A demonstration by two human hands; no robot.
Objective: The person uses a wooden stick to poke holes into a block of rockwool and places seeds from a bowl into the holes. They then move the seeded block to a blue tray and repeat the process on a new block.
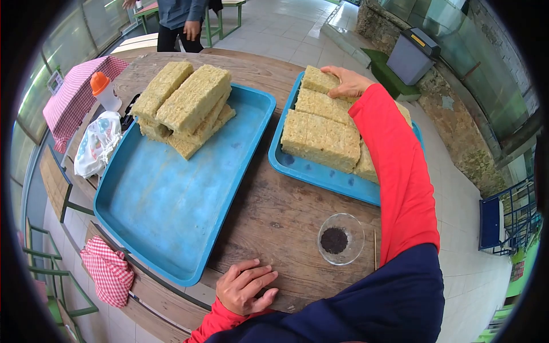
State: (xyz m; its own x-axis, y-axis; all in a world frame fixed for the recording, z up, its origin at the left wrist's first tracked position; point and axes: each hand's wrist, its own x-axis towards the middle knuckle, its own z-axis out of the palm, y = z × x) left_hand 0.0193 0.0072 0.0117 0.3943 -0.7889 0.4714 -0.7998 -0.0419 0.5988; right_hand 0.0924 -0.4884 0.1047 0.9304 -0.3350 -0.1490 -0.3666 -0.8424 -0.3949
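My right hand reaches to the far end of the right blue tray, fingers and thumb set about a yellowish, fibrous rockwool block. More rockwool blocks lie packed in this tray, some scored with lines, and my sleeve hides part of them. My left hand rests on the wooden table's near edge, fingers apart and holding nothing. Ahead of it is the left blue tray, with several rockwool blocks stacked at its far end. A clear glass bowl holds small dark grains.
A thin wooden stick lies beside the bowl. Left of the trays are a white plastic bag, an orange-capped bottle and pink checked cloth. Another person stands beyond the table. A grey bin stands far right.
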